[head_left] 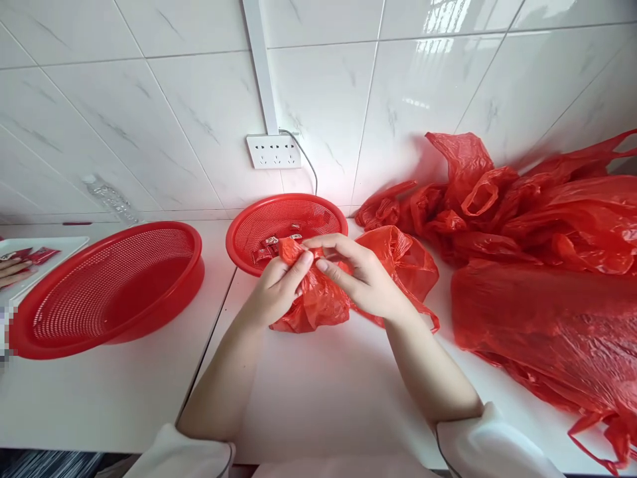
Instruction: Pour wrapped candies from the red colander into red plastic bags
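Between my two hands is a crumpled red plastic bag (321, 302), its lower part resting near the white table. My left hand (281, 285) pinches the bag's gathered top between thumb and fingers. On the other side, my right hand (361, 275) has its thumb and fingertips closed on the bag's upper edge. Just behind the hands stands a round red plastic basket (249, 229) holding several small red wrapped packets (269, 242). Another crumpled red bag (411, 265) lies right beside my right hand. What the held bag contains is hidden.
A large red basket (119, 292) stands at the left. Past it, a co-worker's hand (12, 272) is over a white tray (74, 245) with red packets. Piled red bags (547, 219) cover the right side. A clear bottle (112, 199) and a wall socket (273, 151) are at the back.
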A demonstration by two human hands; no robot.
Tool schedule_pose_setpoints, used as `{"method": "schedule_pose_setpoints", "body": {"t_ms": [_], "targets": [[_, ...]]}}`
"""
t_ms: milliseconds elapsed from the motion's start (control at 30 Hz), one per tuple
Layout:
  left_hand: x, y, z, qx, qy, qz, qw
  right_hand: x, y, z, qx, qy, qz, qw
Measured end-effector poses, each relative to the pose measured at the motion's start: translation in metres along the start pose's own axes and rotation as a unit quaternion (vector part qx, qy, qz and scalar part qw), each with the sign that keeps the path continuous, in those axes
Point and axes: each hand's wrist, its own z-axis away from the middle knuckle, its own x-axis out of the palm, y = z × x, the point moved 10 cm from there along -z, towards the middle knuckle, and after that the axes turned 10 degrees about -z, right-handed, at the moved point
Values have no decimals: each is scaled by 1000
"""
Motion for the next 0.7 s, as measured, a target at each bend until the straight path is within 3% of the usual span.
{"method": "schedule_pose_setpoints", "body": {"t_ms": [100,400,567,700], "targets": [[0,-8,2,-49,-13,14,999,-6,15,1,45,11,-15,999],[4,-16,-3,-72,-36,59,995,-23,35,4,106,73,10,992],[4,-22,-8,-97,-43,146,984,-29,27,1,37,108,-46,992],[10,-26,-5,-129,-92,185,970,-25,10,1,-15,61,-75,995]]}}
